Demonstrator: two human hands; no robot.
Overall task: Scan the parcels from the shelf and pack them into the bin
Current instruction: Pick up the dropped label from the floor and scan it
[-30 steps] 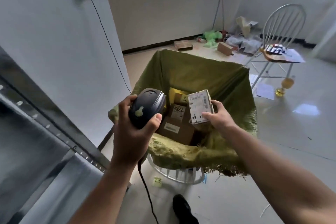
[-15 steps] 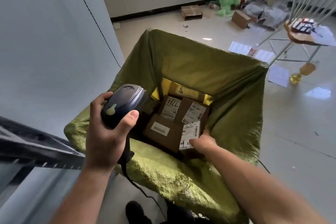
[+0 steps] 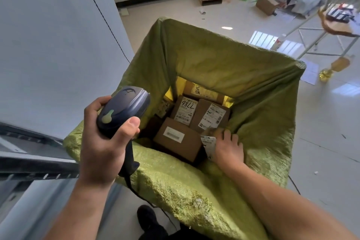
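Head view, looking down into the bin (image 3: 224, 64), a frame lined with a green woven sack that fills the middle of the frame. The left hand (image 3: 101, 142), at centre left above the bin's near-left rim, is wrapped round the handle of a dark scanner (image 3: 124, 109), thumb on its side, head aimed up and right. The right hand (image 3: 228, 147) reaches down inside the bin at lower right, fingers laid over the top of a small parcel (image 3: 209, 145). The parcel appears to stand on edge, its white label facing left and its long axis running roughly up and down the frame. It sits in the gap between the brown box (image 3: 177, 138) and the right sack wall.

The right hand is directly on the parcel and the left hand is well apart, so the release is judged to be the right hand's work. More labelled boxes (image 3: 185, 111) lie just above.

Motion blur and the back of the hand hide the thumb and most of the parcel, so grip or mere contact cannot be told. The shelf (image 3: 29, 161) is cut off at lower left.
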